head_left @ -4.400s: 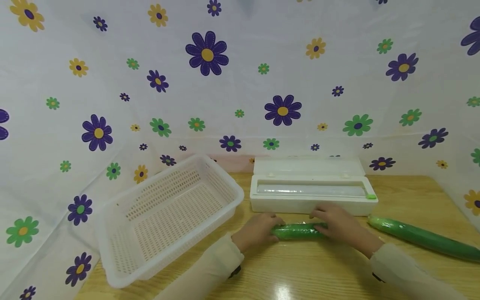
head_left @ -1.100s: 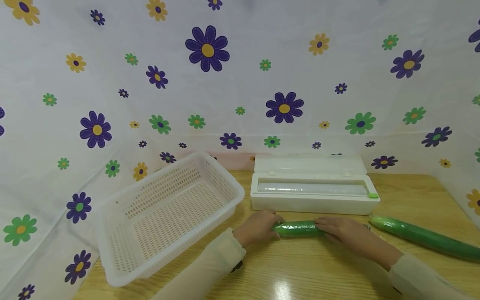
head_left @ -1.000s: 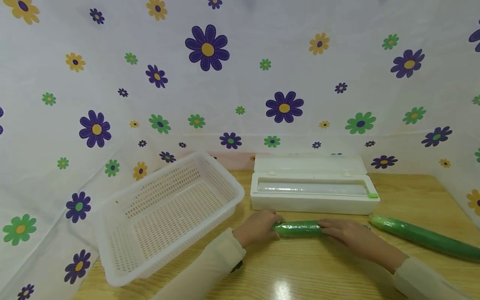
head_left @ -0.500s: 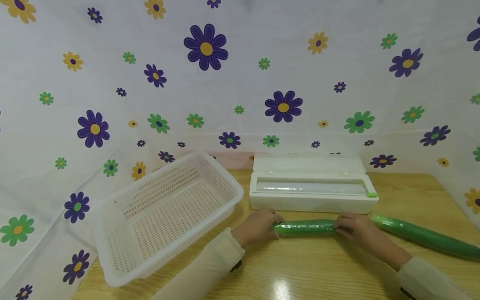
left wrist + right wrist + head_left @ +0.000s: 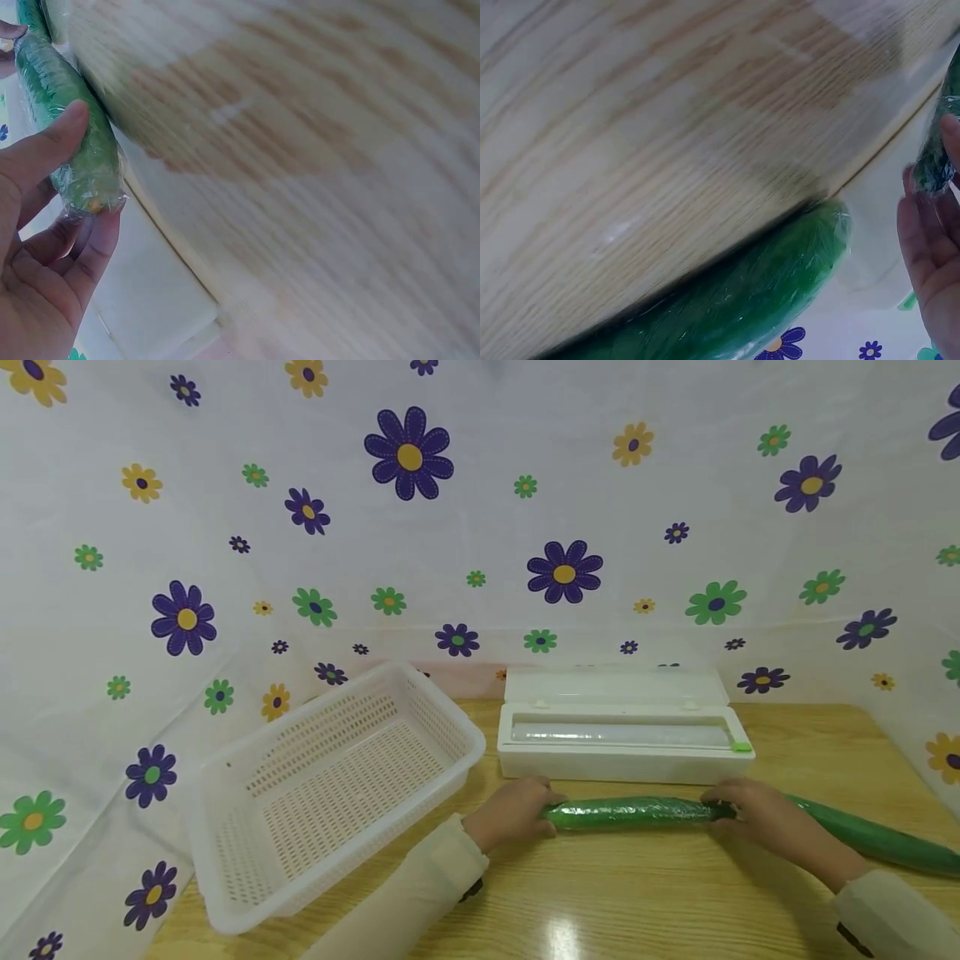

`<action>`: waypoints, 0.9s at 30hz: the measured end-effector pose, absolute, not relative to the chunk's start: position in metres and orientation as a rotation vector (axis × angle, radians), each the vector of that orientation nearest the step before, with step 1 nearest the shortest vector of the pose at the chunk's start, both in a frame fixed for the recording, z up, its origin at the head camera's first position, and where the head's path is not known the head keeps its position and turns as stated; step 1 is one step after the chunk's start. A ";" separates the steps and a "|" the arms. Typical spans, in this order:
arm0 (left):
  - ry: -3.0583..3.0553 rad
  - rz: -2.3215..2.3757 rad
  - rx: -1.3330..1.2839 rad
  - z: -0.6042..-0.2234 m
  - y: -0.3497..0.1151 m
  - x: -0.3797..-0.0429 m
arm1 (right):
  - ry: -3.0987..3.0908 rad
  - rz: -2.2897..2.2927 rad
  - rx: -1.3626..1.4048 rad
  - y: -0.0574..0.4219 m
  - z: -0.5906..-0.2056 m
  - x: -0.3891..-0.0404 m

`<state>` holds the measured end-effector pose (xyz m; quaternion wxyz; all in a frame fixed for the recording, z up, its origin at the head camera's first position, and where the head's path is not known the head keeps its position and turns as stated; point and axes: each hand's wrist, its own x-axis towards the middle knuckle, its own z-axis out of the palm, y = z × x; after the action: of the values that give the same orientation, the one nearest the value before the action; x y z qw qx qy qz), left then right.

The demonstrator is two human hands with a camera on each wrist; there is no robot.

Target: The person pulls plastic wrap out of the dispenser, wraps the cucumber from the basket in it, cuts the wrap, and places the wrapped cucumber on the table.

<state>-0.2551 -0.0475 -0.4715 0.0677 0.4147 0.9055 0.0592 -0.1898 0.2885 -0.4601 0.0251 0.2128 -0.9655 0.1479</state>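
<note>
A green cucumber (image 5: 630, 812) in shiny cling film lies across the table in front of the box. My left hand (image 5: 513, 814) pinches its left end; in the left wrist view the thumb lies along one side of the film-covered cucumber (image 5: 71, 142) and fingertips touch the tip. At the other end, my right hand (image 5: 780, 827) holds the dark tip between thumb and fingers, also visible in the right wrist view as a hand (image 5: 934, 259) at the edge. A second film-wrapped cucumber (image 5: 885, 837) lies to the right, its near end partly hidden behind my right hand.
Behind the cucumber stands a white cling film box (image 5: 626, 767), lid up, with a roll (image 5: 622, 735) inside and a green slider (image 5: 741, 747) at its right. A white slotted basket (image 5: 476, 747) is at the left. A flowered curtain backs the wooden table (image 5: 637, 893).
My right hand has slid rightward along the cucumber to its far end, uncovering more of its length, and now partly covers the second cucumber. My left hand has stayed at the left end.
</note>
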 end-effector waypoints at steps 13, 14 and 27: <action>2.723 0.173 1.226 -0.470 -0.048 -0.255 | -3.135 0.497 0.562 0.293 -0.460 -0.192; 2.724 0.164 1.227 -0.469 -0.048 -0.255 | -3.138 0.500 0.546 0.292 -0.461 -0.192; 2.733 0.143 1.263 -0.477 -0.067 -0.258 | -3.167 0.539 0.492 0.288 -0.462 -0.190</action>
<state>-0.2577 -0.0669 -0.4765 0.0639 0.4182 0.9049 0.0473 -0.1899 0.2885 -0.4618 -0.0540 0.1510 -0.9731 0.1655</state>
